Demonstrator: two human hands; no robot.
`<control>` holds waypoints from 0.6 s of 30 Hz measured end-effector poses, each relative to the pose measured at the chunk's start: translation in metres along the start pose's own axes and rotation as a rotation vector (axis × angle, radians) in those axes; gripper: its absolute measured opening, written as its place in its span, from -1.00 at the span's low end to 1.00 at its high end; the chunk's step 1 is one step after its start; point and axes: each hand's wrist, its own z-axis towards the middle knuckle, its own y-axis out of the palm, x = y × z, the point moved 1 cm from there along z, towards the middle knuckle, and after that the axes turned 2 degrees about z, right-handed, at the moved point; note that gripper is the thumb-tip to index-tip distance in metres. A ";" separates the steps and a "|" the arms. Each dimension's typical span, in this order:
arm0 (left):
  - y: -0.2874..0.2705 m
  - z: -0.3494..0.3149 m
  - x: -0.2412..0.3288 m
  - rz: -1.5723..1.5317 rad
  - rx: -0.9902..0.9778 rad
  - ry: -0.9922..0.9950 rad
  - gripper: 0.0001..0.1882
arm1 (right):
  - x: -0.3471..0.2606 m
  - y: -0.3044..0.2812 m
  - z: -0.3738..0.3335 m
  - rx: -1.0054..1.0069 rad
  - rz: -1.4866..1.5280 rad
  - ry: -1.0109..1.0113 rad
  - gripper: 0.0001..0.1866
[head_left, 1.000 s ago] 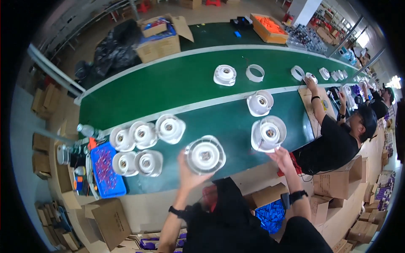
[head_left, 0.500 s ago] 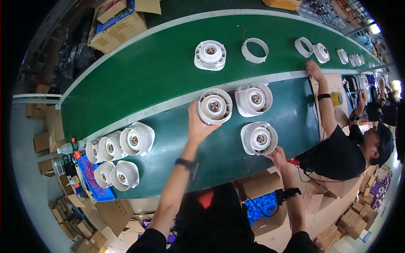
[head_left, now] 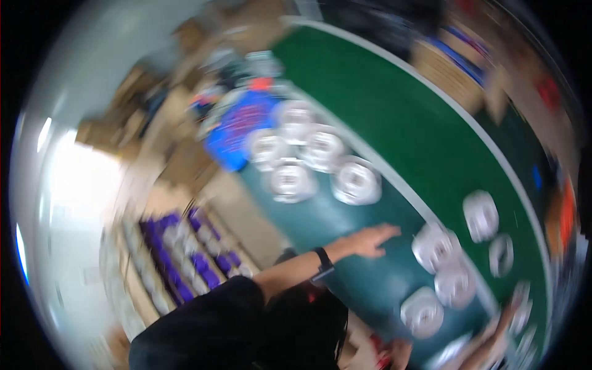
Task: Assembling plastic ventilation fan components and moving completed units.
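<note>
Motion smears the whole view. My left hand (head_left: pixel 373 240) reaches over the dark green bench top with its fingers stretched out and nothing in them. Just to its right stands a round white plastic housing (head_left: pixel 436 246), apart from the fingers. Close by sit a second white housing (head_left: pixel 455 282) and a third white housing (head_left: pixel 422 312). What appears to be my right hand (head_left: pixel 401 354) is at the lower edge, below the third housing, its fingers too blurred to read. Farther left, several more white housings (head_left: pixel 356 180) are grouped on the bench.
A blue tray (head_left: pixel 237 132) of small reddish parts lies at the bench's far left end. On the green belt (head_left: pixel 394 117) beyond are a white housing (head_left: pixel 481 216) and a white ring (head_left: pixel 501 254). Another person's arm (head_left: pixel 493 339) crosses at lower right. Boxes of purple-and-white items (head_left: pixel 185 253) stand at left.
My view has swung left. My left hand has let go of the white housing, which now stands beside the others, and has moved away from it. My right hand is lower in view.
</note>
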 end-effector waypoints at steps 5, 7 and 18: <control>-0.071 -0.093 -0.048 -0.060 0.079 -0.344 -0.58 | -0.126 0.000 0.165 -0.524 -0.254 -0.219 -0.73; -0.101 -0.147 -0.044 0.014 0.381 -0.488 -0.60 | -0.164 0.012 0.216 -0.645 -0.377 -0.219 -0.70; -0.114 -0.589 0.015 0.197 1.732 -1.024 -0.63 | -0.344 0.290 0.291 -1.040 -0.106 -0.514 -0.78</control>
